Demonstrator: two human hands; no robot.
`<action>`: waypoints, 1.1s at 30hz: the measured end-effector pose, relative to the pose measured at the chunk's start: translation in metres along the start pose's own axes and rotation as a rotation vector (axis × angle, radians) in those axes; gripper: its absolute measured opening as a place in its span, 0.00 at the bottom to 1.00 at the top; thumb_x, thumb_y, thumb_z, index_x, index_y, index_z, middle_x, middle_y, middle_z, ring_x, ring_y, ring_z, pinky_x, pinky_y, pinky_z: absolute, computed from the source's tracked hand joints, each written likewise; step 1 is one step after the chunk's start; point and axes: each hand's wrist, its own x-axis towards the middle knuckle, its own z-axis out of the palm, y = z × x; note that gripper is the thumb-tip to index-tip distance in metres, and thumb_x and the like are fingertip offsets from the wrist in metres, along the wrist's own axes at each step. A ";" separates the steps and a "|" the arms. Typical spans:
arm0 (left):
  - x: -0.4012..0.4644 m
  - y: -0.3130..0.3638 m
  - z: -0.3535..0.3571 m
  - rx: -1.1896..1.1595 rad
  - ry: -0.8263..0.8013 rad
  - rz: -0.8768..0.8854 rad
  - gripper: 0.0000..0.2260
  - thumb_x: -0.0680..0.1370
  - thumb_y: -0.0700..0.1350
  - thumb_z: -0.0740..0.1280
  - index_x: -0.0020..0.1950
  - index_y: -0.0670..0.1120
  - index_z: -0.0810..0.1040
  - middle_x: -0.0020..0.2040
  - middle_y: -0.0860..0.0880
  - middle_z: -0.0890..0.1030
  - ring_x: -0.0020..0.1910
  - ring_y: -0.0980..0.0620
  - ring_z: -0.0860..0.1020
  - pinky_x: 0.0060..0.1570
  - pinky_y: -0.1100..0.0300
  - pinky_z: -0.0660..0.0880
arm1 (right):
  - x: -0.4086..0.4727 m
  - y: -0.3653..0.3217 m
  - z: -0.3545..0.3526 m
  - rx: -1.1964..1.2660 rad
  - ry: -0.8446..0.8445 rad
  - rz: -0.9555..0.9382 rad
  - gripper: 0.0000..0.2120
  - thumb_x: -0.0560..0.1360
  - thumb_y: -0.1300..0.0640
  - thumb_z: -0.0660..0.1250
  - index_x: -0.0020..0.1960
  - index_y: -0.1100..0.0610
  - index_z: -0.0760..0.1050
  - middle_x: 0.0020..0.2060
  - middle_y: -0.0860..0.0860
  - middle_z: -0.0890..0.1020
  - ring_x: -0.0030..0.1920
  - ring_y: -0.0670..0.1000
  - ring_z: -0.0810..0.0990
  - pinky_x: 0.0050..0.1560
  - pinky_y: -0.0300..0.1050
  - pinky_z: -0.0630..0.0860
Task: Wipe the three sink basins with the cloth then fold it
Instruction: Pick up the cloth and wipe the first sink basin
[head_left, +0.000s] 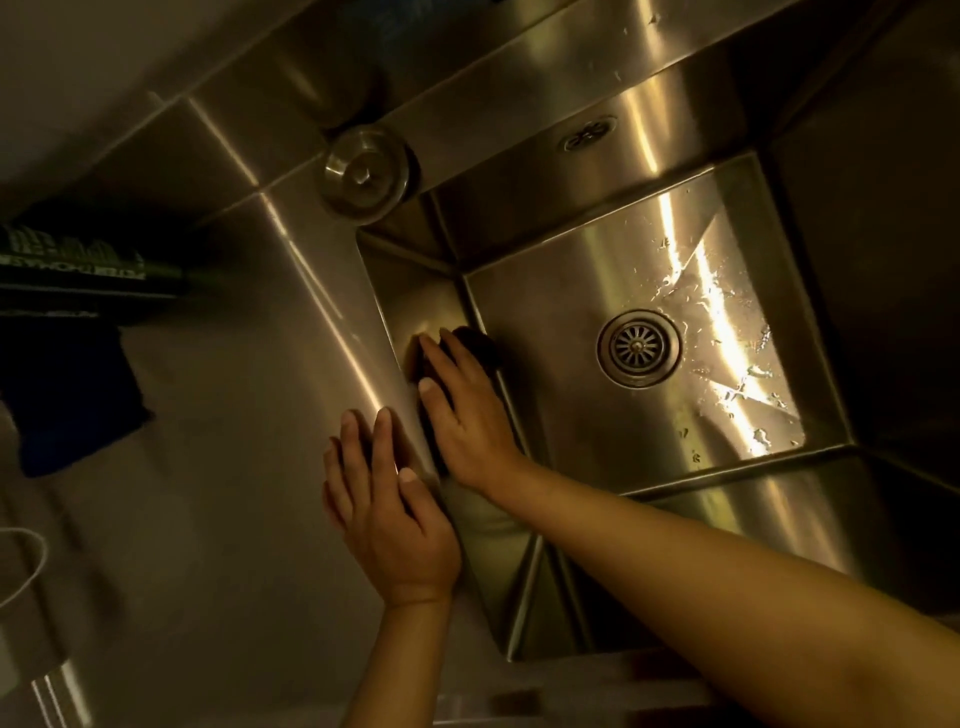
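A steel sink basin (571, 415) fills the middle and right of the head view, with a round drain (638, 347) in its wet floor. My right hand (467, 415) is inside the basin, pressing a dark cloth (475, 340) flat against the left wall; most of the cloth is hidden under the palm. My left hand (384, 509) lies flat, fingers spread, on the steel counter at the basin's left rim, holding nothing.
A round steel drain plug (366, 174) sits on the counter (249, 415) behind the basin's left corner. A blue cloth (72, 400) lies at the far left below a dark rack (78, 265). An overflow slot (589, 132) marks the back wall. Water drops cover the basin's right side.
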 end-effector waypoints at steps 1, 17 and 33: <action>0.000 0.000 0.000 -0.003 0.001 -0.005 0.26 0.83 0.45 0.55 0.82 0.51 0.66 0.84 0.51 0.60 0.84 0.47 0.54 0.79 0.37 0.56 | 0.011 -0.002 -0.001 0.016 0.001 0.008 0.27 0.84 0.44 0.50 0.82 0.48 0.59 0.82 0.51 0.57 0.82 0.51 0.53 0.80 0.57 0.56; -0.001 -0.004 0.004 0.013 0.040 0.028 0.26 0.82 0.46 0.54 0.81 0.50 0.67 0.84 0.51 0.61 0.83 0.46 0.56 0.78 0.37 0.59 | 0.110 0.046 0.003 0.451 0.093 0.415 0.27 0.82 0.39 0.59 0.78 0.49 0.67 0.74 0.52 0.73 0.73 0.56 0.71 0.65 0.42 0.64; -0.002 -0.008 0.006 0.015 0.050 0.044 0.26 0.83 0.45 0.55 0.82 0.52 0.65 0.84 0.51 0.60 0.84 0.47 0.54 0.78 0.36 0.59 | -0.029 0.057 0.009 0.321 0.030 0.492 0.25 0.83 0.43 0.60 0.79 0.44 0.64 0.76 0.47 0.69 0.76 0.51 0.67 0.77 0.52 0.64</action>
